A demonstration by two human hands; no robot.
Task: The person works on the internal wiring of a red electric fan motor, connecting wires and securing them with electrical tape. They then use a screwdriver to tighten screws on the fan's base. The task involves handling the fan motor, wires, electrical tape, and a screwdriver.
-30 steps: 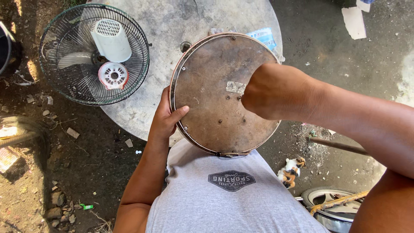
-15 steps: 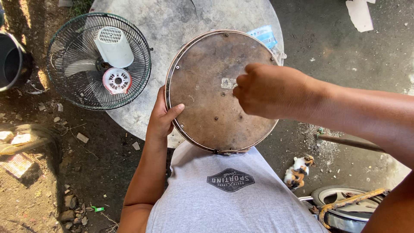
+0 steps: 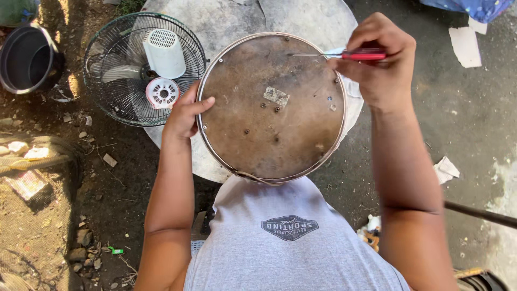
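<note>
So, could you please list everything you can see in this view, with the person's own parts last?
round metal base plate: one, rusty brown, propped on the table edge
screwdriver: one, red handle, over the plate's top right
fan guard with motor housing: one, dark wire, white housing, table's left
round table: one, grey
bucket: one, black, top left
paper scraps: several, white, on ground at right
left hand: grips plate's left rim
right hand: holds screwdriver

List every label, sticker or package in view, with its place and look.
Small worn rectangular sticker: near the middle of the round brown metal plate, greyish, tilted.
Shield-shaped dark blue printed emblem: on the grey T-shirt, pale lettering.
Small green wrapper scrap: on the dirt, lower left.
Hands: left hand grips the plate's rim; right hand holds a red-handled screwdriver.
</note>
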